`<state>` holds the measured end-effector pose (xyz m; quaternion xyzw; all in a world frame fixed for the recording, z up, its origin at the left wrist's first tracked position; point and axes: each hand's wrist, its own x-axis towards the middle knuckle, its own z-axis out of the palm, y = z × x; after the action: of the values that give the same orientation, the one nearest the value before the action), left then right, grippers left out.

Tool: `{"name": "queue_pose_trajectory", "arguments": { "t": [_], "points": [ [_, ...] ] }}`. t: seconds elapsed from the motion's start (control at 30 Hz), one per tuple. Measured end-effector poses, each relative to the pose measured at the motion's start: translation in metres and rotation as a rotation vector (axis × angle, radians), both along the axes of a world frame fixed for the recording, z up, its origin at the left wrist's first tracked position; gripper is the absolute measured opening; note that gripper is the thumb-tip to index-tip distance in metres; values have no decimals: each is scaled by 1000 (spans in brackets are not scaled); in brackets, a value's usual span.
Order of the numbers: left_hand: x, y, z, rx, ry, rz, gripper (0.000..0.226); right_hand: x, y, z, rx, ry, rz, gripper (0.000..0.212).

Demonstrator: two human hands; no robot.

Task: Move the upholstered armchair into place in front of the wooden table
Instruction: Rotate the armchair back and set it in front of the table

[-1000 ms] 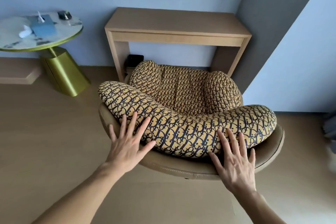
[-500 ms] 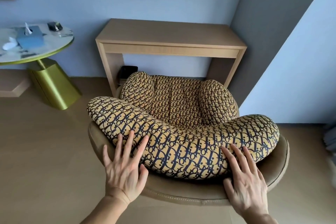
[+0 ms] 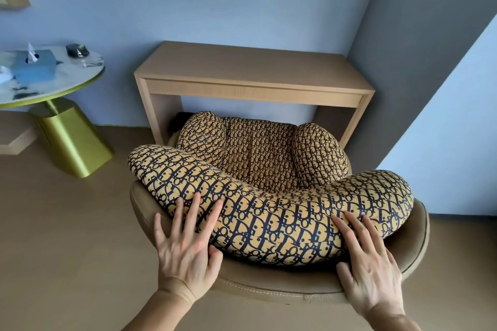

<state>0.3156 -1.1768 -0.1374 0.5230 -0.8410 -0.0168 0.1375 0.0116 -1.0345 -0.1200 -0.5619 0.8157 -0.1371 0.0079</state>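
A person is standing behind the low armchair with yellow-and-navy patterned upholstery and a tan leather shell, which is sitting directly in front of the pale wooden counter, its seat end tucked just under the counter's front edge between the two legs. The left hand is lying flat and spread, palm on the shell's rim and fingers on the plump back cushion; the right hand is doing the same at the other side, also flat and gripping nothing. The chair is looking bulky and probably heavy, while the cushion is soft and would squash under a push, so the firm leather rim beneath it is likely the better place to press. To the left of the counter, a round marble-topped side table with a brass base is standing well apart.
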Motion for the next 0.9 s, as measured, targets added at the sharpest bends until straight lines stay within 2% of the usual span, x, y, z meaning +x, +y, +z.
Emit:
{"name": "queue_pose_trajectory", "arguments": {
  "t": [0.43,0.6,0.73,0.83,0.9],
  "points": [
    [-72,-82,-2,16,-37,78,90,-78,-97,-8,9,11,32,87],
    [-72,-79,-2,37,-57,88,86,-83,-97,-13,59,25,39,88],
    [-70,-74,5,85,-70,90,73,-83,-92,-13,151,23,60,81],
    [-69,-60,14,207,-133,108,68,-73,-78,-7,205,-28,39,72],
    [-64,-45,31,261,-189,111,69,-62,-63,7,264,-39,39,76]
  ]
}}
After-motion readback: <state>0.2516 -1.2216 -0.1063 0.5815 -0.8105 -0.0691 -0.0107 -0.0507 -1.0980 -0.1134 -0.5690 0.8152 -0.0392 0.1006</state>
